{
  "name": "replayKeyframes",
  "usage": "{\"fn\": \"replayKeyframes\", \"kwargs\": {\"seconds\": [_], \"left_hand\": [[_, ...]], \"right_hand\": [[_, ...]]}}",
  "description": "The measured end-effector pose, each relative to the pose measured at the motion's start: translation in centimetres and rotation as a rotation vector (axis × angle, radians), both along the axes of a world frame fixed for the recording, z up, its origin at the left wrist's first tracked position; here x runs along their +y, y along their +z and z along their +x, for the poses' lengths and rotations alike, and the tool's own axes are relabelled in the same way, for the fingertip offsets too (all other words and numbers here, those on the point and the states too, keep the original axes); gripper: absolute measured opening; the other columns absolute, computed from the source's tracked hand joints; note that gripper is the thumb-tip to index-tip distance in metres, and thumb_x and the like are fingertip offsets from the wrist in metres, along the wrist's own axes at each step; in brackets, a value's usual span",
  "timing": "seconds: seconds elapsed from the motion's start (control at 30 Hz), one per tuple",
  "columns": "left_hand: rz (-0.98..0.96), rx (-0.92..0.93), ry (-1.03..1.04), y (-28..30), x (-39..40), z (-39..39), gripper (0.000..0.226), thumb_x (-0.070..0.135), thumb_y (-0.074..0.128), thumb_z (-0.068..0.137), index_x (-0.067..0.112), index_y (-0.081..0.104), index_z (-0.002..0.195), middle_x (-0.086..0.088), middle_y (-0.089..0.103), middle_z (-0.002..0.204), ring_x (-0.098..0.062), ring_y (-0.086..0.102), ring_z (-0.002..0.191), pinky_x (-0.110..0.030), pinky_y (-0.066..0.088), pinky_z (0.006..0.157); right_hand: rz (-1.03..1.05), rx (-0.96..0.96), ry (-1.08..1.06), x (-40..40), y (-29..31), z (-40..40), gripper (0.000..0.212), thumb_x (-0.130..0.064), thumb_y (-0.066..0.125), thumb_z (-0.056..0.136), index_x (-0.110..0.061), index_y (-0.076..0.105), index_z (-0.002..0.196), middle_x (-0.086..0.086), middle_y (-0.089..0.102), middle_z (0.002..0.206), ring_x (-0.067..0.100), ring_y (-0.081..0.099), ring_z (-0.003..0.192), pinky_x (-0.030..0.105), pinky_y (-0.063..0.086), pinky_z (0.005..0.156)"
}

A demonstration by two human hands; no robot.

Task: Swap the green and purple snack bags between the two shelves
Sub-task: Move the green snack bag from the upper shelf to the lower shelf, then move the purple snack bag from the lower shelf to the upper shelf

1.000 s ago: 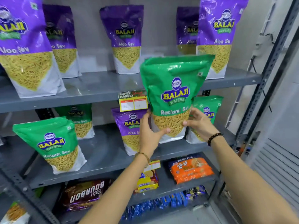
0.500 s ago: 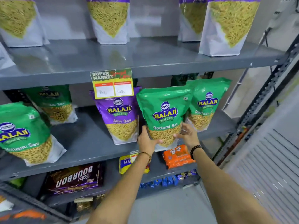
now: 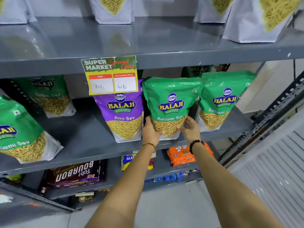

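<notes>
A green Ratlami Sev bag (image 3: pixel 171 102) stands upright on the lower shelf (image 3: pixel 85 139). My left hand (image 3: pixel 150 130) grips its bottom left edge and my right hand (image 3: pixel 190 129) its bottom right. A purple Aloo Sev bag (image 3: pixel 123 112) stands just left of it, touching or nearly so. Another green bag (image 3: pixel 220 102) stands to its right. Two more green bags sit further left, one at the shelf front (image 3: pixel 21 132) and one at the back (image 3: pixel 51 96). Only the white bottoms of several bags (image 3: pixel 256 22) show on the upper shelf (image 3: pixel 148 40).
A price tag (image 3: pixel 112 75) hangs from the upper shelf's front edge, covering the purple bag's top. Below are a Bourbon biscuit pack (image 3: pixel 74 174), an orange biscuit pack (image 3: pixel 182 155) and a yellow pack. A slotted metal upright (image 3: pixel 266 120) bounds the right side.
Both hands brought the green bag down from in front of the upper shelf and stood it on the lower shelf, between the purple bag and a green bag. The view dropped and moved closer.
</notes>
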State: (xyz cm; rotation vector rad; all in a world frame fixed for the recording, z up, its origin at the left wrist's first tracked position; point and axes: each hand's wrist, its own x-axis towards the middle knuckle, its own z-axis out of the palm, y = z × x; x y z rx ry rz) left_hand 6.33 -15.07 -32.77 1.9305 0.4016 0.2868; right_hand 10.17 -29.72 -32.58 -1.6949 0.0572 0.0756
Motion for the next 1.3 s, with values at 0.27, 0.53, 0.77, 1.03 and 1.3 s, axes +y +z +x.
{"fn": "replayKeyframes", "kwargs": {"seconds": [0.27,0.53,0.77,1.03,1.3], "left_hand": [[-0.156,0.031,0.091,-1.5,2.0,-4.3,0.063,0.006,0.072,0.072,0.002,0.041,0.127,-0.020,0.051,0.131,-0.032,0.049,0.121,-0.044,0.042,0.102],[-0.135,0.012,0.368,-1.6,8.4,-8.2,0.035,0.011,0.071,0.075,0.002,0.053,0.103,-0.022,0.064,0.108,-0.037,0.060,0.099,-0.040,0.050,0.084],[-0.248,0.092,0.224,-0.6,13.5,-7.4,0.079,0.007,0.070,0.075,0.003,0.026,0.140,-0.018,0.035,0.147,-0.031,0.036,0.134,-0.043,0.033,0.110],[-0.277,0.138,-0.004,0.7,15.3,-6.8,0.070,0.005,0.072,0.073,0.010,0.035,0.132,-0.015,0.048,0.137,-0.028,0.041,0.128,-0.042,0.037,0.104],[-0.278,0.047,0.090,-0.1,17.1,-10.6,0.052,0.002,0.077,0.066,0.006,0.050,0.110,-0.008,0.059,0.102,-0.015,0.054,0.090,-0.019,0.047,0.068]], "right_hand": [[-0.096,0.078,-0.282,4.6,-0.8,-4.4,0.050,-0.003,0.056,0.084,-0.004,0.039,0.132,0.016,0.052,0.132,0.032,0.049,0.120,0.032,0.040,0.088],[-0.104,0.164,-0.181,11.8,-1.0,-8.7,0.042,-0.013,0.060,0.083,-0.001,0.046,0.121,0.020,0.059,0.115,0.032,0.054,0.099,0.036,0.042,0.082],[-0.030,0.169,0.130,15.8,0.8,-6.7,0.084,0.000,0.064,0.078,-0.007,0.013,0.144,0.013,0.037,0.146,0.027,0.038,0.132,0.038,0.034,0.107],[-0.029,0.144,0.259,16.2,1.6,-3.9,0.072,0.014,0.069,0.065,-0.005,0.038,0.128,0.021,0.056,0.126,0.034,0.053,0.116,0.051,0.042,0.102],[-0.078,0.161,0.387,16.1,1.0,-6.3,0.065,-0.004,0.083,0.057,-0.004,0.049,0.112,0.016,0.062,0.116,0.028,0.059,0.104,0.046,0.050,0.092]]}}
